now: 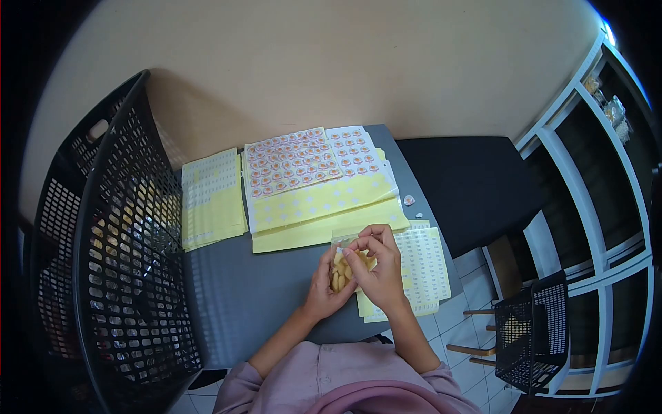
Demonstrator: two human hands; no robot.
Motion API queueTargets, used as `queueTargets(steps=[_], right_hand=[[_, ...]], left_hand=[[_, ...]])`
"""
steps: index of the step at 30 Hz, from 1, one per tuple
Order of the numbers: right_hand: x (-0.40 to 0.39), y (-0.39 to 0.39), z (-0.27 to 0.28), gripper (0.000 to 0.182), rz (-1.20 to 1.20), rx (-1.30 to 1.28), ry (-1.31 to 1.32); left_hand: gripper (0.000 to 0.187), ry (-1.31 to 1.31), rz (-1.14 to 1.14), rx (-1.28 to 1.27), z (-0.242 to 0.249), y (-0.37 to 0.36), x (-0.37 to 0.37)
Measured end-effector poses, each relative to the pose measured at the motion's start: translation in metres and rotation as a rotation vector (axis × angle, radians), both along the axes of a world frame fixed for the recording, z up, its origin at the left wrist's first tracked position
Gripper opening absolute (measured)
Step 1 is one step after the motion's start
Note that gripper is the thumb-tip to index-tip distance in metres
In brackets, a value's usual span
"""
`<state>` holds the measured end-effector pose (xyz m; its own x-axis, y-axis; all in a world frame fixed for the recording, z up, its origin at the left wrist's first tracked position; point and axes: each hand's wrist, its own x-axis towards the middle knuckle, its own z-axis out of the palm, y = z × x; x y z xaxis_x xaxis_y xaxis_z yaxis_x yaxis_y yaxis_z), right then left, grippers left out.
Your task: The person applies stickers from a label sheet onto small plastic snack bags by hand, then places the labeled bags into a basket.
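I see the fingers (364, 243) of my right hand (378, 270) curled and pinched at the top edge of a small clear plastic bag of pale yellow-brown pieces (343, 268). My left hand (327, 284) cups the same bag from below and from the left, its fingers closed around it. Both hands hold the bag just above the near right part of the dark grey bench (255, 297). Under the right hand lies a pale yellow sheet of small white labels (426, 265). Beyond the hands lie yellow backing sheets with white dots (324, 203), topped by sheets of round orange-and-white stickers (296, 160). A further stack of yellow label sheets (212, 199) lies to the left, beside a tall black perforated plastic basket (117, 262). A white shelving unit (596, 207) stands at right.
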<state>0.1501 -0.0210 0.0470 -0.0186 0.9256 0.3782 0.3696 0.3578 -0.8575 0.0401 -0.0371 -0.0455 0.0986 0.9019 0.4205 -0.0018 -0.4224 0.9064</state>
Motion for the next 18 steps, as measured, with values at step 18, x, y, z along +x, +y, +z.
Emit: queueTargets(steps=[18], right_hand=[[0.004,0.007,-0.012,0.024,-0.131,0.005,0.103]], left_hand=[[0.068,0.149,0.028,0.123,0.006,-0.003,-0.003]])
